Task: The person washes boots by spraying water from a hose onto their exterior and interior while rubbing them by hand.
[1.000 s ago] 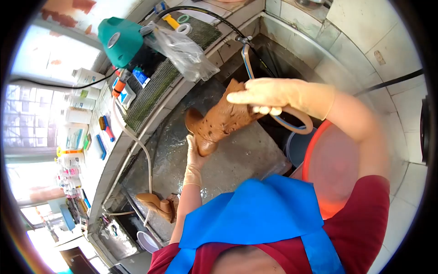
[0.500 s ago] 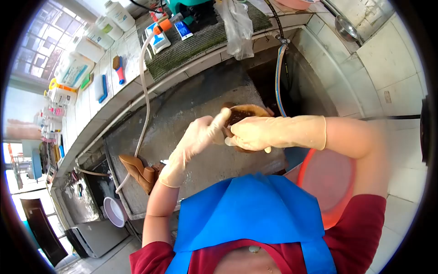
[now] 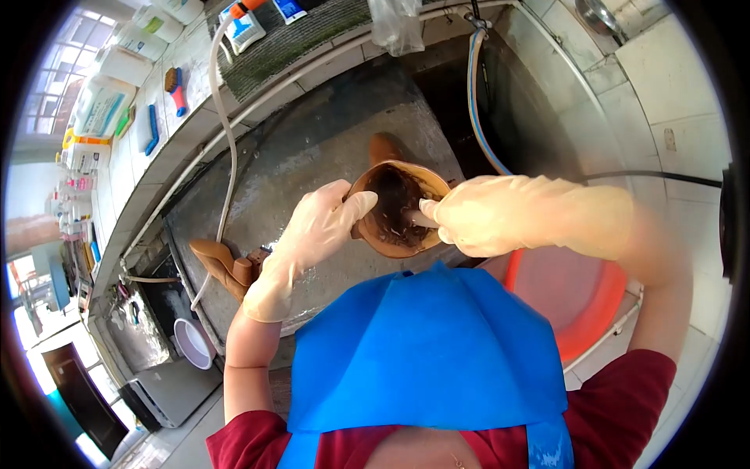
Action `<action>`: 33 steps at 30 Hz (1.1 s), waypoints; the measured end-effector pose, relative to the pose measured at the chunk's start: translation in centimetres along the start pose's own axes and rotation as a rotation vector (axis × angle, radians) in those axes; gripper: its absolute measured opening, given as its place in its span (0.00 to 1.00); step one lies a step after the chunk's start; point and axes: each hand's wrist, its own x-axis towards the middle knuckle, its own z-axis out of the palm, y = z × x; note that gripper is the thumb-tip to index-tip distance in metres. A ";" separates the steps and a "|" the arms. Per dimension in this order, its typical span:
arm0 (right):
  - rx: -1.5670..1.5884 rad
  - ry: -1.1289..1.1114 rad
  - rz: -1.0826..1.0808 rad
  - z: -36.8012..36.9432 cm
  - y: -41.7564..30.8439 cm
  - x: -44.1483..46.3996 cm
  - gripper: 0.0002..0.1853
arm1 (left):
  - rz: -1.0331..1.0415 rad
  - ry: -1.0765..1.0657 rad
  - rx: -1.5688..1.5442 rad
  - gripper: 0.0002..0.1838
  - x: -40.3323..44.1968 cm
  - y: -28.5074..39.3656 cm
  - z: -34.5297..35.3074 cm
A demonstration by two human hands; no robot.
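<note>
Brown boot (image 3: pixel 391 199), mouth facing the wearer over the broad grey counter (image 3: pixel 320 152), is grasped at its left rim by the left hand (image 3: pixel 316 227) and right rim by the right hand (image 3: pixel 492 215), might slip if the gloves (image 3: pixel 269 293) slide, while far-left bottles' (image 3: pixel 101 105) labels look illegible.

Basin (image 3: pixel 582 341) right of boot (image 3: pixel 393 197)

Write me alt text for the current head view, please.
A gloved left hand and right hand grip the open top of a brown boot over a grey slab. Another boot lies at the picture's left, a red basin at its right.
</note>
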 end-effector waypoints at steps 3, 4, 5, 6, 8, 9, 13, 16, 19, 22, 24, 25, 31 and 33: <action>0.727 -0.169 0.371 -5.4 0.2 -3.2 0.21 | -0.003 -0.017 0.030 0.29 0.3 0.8 0.1; 0.736 -0.165 0.372 -4.9 0.5 -3.0 0.21 | -0.017 -0.018 0.032 0.29 0.4 1.0 0.1; 0.580 -0.174 0.264 -4.2 0.8 -2.6 0.20 | -0.017 -0.023 0.037 0.29 0.5 1.2 0.2; 0.501 -0.178 0.210 -3.9 0.8 -2.6 0.19 | -0.014 -0.026 0.034 0.29 0.7 1.4 0.2; 0.588 -0.082 0.238 -3.3 0.3 -2.8 0.16 | -0.013 -0.026 0.031 0.29 0.8 1.7 0.3; 0.754 0.016 0.321 -3.1 0.0 -3.0 0.14 | -0.004 -0.034 0.035 0.29 0.9 1.9 0.2; 0.482 0.016 0.106 -2.0 -0.1 -2.9 0.17 | 0.022 -0.042 0.039 0.30 1.3 1.8 0.3; 0.563 -0.017 0.193 -1.8 -0.5 -3.9 0.18 | 0.026 -0.058 0.014 0.30 1.5 1.9 0.3; 0.644 0.061 0.289 -1.2 -0.4 -4.3 0.10 | 0.034 -0.066 -0.021 0.31 1.8 2.0 0.6; 0.626 -0.012 0.336 -2.0 -0.5 -4.7 0.17 | 0.062 -0.065 0.020 0.31 2.2 2.1 0.8; 0.623 -0.003 0.379 -2.1 -0.5 -4.8 0.22 | 0.068 -0.070 0.005 0.30 2.7 2.0 1.0; 0.630 0.040 0.411 -2.0 -0.5 -4.9 0.22 | 0.069 -0.071 -0.014 0.30 2.8 2.0 1.0; 0.746 0.129 0.545 -3.2 -0.7 -5.6 0.23 | 0.104 -0.065 -0.008 0.31 3.0 2.2 0.8; 0.776 0.103 0.541 -3.3 -1.0 -6.1 0.24 | 0.140 -0.073 -0.033 0.30 3.5 1.5 0.9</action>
